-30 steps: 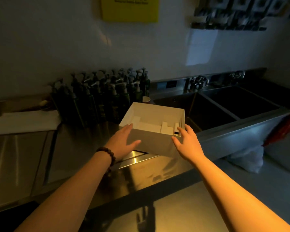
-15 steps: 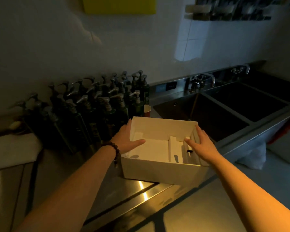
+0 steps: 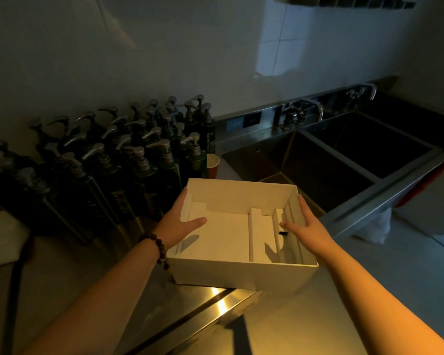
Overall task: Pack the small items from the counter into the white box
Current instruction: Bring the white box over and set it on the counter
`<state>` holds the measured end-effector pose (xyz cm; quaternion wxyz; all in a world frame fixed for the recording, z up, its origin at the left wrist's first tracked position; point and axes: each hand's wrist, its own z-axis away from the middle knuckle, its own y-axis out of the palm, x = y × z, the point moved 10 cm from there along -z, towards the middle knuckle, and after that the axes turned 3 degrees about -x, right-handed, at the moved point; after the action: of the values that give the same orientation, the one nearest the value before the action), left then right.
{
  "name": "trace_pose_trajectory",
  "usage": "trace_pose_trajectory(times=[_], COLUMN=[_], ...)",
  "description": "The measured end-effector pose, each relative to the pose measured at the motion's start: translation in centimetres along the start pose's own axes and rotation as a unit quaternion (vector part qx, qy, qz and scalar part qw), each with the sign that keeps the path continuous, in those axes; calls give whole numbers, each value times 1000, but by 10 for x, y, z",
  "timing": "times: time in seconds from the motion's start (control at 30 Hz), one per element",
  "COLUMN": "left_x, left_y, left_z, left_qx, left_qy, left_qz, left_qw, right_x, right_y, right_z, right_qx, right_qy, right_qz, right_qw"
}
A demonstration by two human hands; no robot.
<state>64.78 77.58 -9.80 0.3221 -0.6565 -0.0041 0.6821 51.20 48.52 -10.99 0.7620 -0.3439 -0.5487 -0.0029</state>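
Both hands hold the white box (image 3: 241, 274) between them above the steel worktop (image 3: 305, 316). The left hand (image 3: 176, 226) clasps the left wall, thumb inside, fingers outside. The right hand (image 3: 305, 226) clasps the right wall likewise. White dividers (image 3: 254, 234) lie between the grips; pump bottles (image 3: 108, 170) stand beyond the left one.

Open white cardboard box (image 3: 241, 274), lidless, white divider insert (image 3: 254, 233) inside, gripped at both side walls, tilted above steel surface (image 3: 305, 316).
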Motion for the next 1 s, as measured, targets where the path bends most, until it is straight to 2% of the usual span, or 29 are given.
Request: trace_pose_trajectory(times=[0.27, 0.53, 0.73, 1.0], left_x=[3, 9, 43, 99], left_y=[1, -43, -108, -209], left_z=[22, 85, 183, 349], left_qx=[-28, -136, -260, -423], left_qy=[-25, -39, -82, -144], left_qz=[62, 93, 96, 91], left_qw=[997, 986, 957, 890], right_x=[3, 54, 108, 198], right_y=[1, 30, 121, 266], right_z=[-2, 7, 45, 149], right_qx=[13, 97, 227, 339], right_qy=[-7, -93, -168, -267], right_qz=[1, 8, -1, -5], right_qw=[1000, 991, 959, 902])
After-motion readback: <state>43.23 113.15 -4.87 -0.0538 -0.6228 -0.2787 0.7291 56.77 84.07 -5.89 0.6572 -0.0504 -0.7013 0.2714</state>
